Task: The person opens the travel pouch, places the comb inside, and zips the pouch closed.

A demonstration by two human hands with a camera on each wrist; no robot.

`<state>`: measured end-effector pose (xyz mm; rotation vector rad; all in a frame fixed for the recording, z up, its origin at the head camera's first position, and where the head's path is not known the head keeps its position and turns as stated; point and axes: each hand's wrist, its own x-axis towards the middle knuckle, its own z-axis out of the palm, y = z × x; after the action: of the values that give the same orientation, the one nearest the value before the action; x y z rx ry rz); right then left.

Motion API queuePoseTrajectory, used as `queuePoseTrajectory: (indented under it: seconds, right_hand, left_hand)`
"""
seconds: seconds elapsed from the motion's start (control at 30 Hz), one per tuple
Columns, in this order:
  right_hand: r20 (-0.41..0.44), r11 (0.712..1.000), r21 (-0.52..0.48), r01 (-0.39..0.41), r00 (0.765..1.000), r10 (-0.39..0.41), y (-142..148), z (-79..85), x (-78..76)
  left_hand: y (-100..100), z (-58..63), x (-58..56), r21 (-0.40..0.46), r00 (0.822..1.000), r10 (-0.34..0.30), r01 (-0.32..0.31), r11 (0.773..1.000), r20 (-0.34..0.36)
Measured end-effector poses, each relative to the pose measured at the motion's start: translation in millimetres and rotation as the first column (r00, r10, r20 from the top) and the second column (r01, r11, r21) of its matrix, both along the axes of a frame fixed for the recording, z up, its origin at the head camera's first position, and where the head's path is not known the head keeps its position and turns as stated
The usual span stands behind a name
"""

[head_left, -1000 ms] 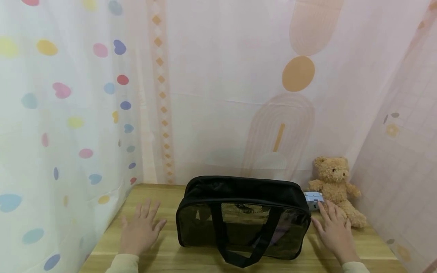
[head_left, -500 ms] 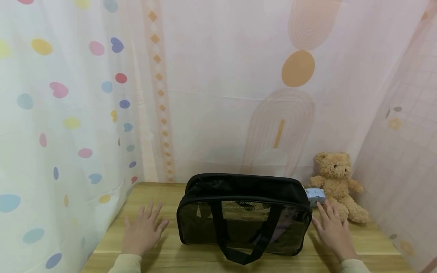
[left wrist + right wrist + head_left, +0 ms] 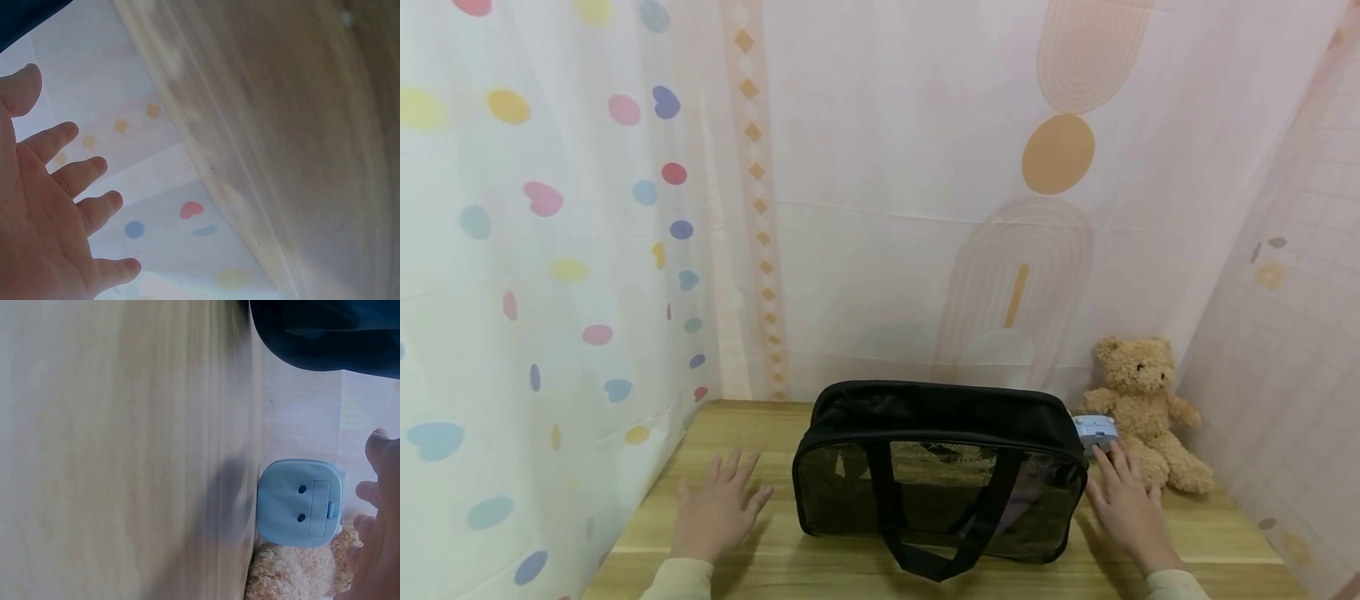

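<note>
A black bag [image 3: 842, 508] with see-through panels and a strap handle stands on the wooden table between my two hands. To its left, my left hand [image 3: 713, 510] is held with fingers spread and nothing in it; the left wrist view shows its bare palm [image 3: 40, 225]. My right hand [image 3: 1131, 508] is by the bag's right end, fingers extended and holding nothing. Just beyond it stands a small light blue box-like device [image 3: 1096, 430], partly behind the bag. In the right wrist view that device [image 3: 294, 512] shows two dark holes and a small cover panel.
A tan teddy bear [image 3: 1138, 408] sits at the table's back right corner, beside the blue device. The wooden table [image 3: 760, 575] is bordered by a dotted curtain [image 3: 565, 308] on the left and patterned curtains behind and to the right.
The whole view shifts slightly as the head moves. Both hands, the bag, the blue device and the bear keep their places relative to one another.
</note>
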<state>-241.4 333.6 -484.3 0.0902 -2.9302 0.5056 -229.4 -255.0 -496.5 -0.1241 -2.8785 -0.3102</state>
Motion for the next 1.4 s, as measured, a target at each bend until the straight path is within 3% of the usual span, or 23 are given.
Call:
queuePoseTrajectory:
  seconds: [0.4, 0.7, 1.13, 1.3, 1.4]
  right_hand:
    - [-0.023, 0.999, -0.040, -0.021, 1.000, 0.020, -4, -1.0, -0.3]
    - [0.008, 0.997, -0.066, -0.025, 1.000, 0.026, 0, -0.4, 0.1]
    - [0.005, 0.995, -0.100, -0.011, 1.000, 0.012, -1, -0.6, 6.1]
    - [-0.002, 0.978, -0.093, 0.188, 0.982, -0.189, 45, 3.5, 78.5]
    - [0.005, 0.979, -0.091, 0.182, 0.983, -0.182, 44, 2.2, 78.1]
  left_hand:
    - [-2, 5.5, 7.1, 0.014, 1.000, 0.004, -0.004, 1.000, 0.013]
    - [3, 5.9, 5.2, 0.031, 1.000, -0.008, 0.009, 0.999, -0.015]
    - [4, 5.3, 2.8, 0.031, 1.000, -0.012, 0.012, 0.999, 0.019]
    - [60, 4.8, -41.5, 0.051, 0.976, -0.213, 0.211, 0.976, 0.039]
    - [59, 3.7, -40.1, 0.053, 0.976, -0.212, 0.210, 0.976, 0.047]
